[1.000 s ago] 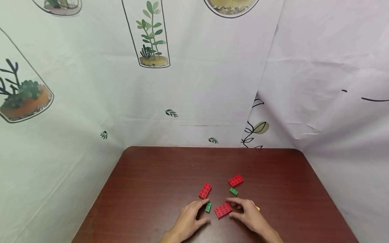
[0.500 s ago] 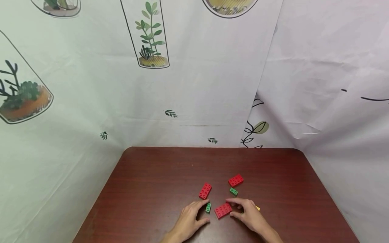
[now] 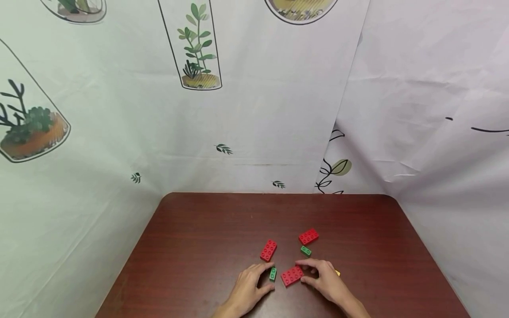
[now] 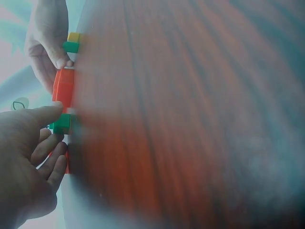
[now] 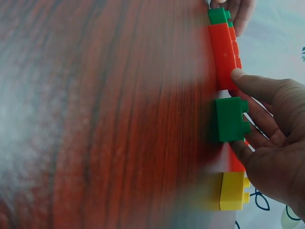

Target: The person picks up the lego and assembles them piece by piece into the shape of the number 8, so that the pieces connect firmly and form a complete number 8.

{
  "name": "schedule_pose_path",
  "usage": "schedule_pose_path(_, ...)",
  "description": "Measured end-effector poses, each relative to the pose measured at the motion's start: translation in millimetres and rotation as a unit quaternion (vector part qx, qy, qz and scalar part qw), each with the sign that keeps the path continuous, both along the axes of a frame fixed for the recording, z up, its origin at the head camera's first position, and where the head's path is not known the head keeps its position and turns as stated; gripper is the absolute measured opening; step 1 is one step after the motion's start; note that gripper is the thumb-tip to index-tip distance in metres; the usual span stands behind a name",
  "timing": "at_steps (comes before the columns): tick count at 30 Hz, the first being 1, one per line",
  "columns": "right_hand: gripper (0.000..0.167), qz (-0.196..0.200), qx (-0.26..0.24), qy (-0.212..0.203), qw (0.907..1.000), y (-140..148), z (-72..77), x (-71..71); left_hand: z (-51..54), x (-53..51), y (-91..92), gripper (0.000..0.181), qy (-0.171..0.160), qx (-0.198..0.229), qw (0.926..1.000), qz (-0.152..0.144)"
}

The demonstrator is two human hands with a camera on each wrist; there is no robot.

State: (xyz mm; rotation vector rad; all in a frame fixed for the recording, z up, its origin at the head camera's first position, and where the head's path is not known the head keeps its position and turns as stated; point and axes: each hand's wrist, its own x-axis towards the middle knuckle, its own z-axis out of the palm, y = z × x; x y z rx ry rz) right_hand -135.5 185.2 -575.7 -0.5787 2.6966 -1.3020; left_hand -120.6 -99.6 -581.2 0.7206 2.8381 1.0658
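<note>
In the head view my left hand (image 3: 247, 286) rests at the table's front, thumb and index finger spread on either side of a small green brick (image 3: 272, 274). The index tip is close against its far end; a gap shows before the thumb. My right hand (image 3: 325, 281) pinches the right end of a red eight-stud brick (image 3: 292, 276) lying flat, thumb near, index finger far. In the right wrist view a green brick (image 5: 229, 119) stands close by the right fingers, beside a yellow brick (image 5: 232, 191). That yellow brick (image 3: 337, 273) is mostly hidden by the hand in the head view.
Two more red bricks lie beyond the hands, one (image 3: 268, 250) left and one (image 3: 308, 236) right, with a small green brick (image 3: 305, 251) near the latter. The dark brown table (image 3: 199, 229) has rounded far corners. Printed cloth (image 3: 254, 123) hangs around it.
The small green brick at my left hand has slid slightly toward me along with the index fingertip. My right hand and its red brick have hardly moved.
</note>
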Motion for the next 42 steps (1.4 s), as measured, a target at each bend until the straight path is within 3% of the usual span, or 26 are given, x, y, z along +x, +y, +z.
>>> schedule_pose_path(11, 0.037, -0.002, 0.001, -0.002, 1.0000, -0.7, 1.5, 0.5, 0.2, 0.6, 1.1, 0.050, -0.006, 0.000, 1.0000, 0.007)
schedule_pose_path(21, 0.036, 0.002, -0.005, -0.005, 1.0000, -0.5, 1.9, 0.7, -0.6, -1.0, 0.9, 0.047, 0.010, -0.002, 0.9999, 0.009)
schedule_pose_path(27, 0.034, 0.005, -0.005, 0.007, 0.9999, -1.5, -0.3, 0.4, -2.1, -2.3, 1.0, 0.045, -0.010, 0.000, 0.9999, 0.012)
schedule_pose_path(34, 0.032, 0.008, -0.008, 0.010, 0.9999, -3.1, 0.5, 1.0, -2.2, -1.1, 1.8, 0.043, 0.013, 0.003, 0.9999, 0.008)
schedule_pose_path(42, 0.031, 0.014, -0.008, 0.021, 0.9996, -3.7, 2.2, 1.7, 0.6, 1.6, 2.8, 0.040, 0.009, 0.000, 0.9999, 0.012)
